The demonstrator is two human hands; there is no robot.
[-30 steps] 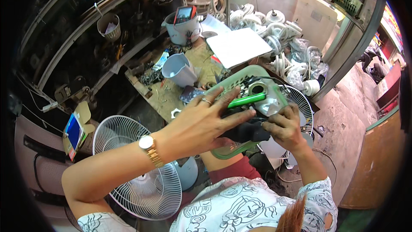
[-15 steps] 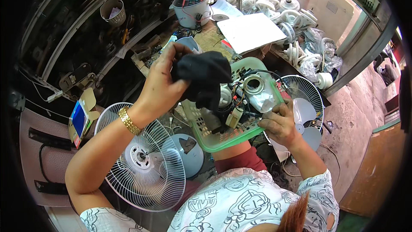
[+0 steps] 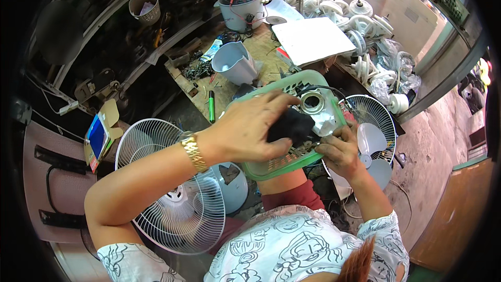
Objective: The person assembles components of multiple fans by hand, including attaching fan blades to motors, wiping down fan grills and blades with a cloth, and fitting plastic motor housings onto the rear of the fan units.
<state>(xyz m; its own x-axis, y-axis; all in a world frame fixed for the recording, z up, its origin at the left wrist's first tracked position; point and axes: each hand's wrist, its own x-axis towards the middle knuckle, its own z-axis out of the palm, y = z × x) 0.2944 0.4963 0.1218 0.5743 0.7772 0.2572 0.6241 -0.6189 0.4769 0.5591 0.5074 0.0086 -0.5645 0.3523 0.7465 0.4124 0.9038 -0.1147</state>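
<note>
My right hand (image 3: 340, 150) grips the near right rim of a green plastic basket (image 3: 279, 165), thumb over the edge. In the basket lie a round metal-rimmed part (image 3: 312, 103), a clear plastic bag (image 3: 326, 124) and dark wires. Above its left side is my left hand (image 3: 255, 128), palm down, fingers stretched and thumb apart, with a gold watch (image 3: 193, 152) on the wrist. A black cloth (image 3: 293, 127) lies in the basket beside the left palm, between thumb and fingers. The left hand hides part of the basket's contents.
A white fan grille (image 3: 177, 193) stands at my left, and a fan with grey blades (image 3: 368, 146) at the right. On the wooden bench are a grey-blue pitcher (image 3: 235, 63), a green marker (image 3: 211, 107), a white board (image 3: 313, 40) and many white fan parts (image 3: 360, 23).
My left hand has come down and right, lowering the black cloth from mid-air into the basket, and its fingers have spread. The right hand keeps its hold. The pitcher and marker now show.
</note>
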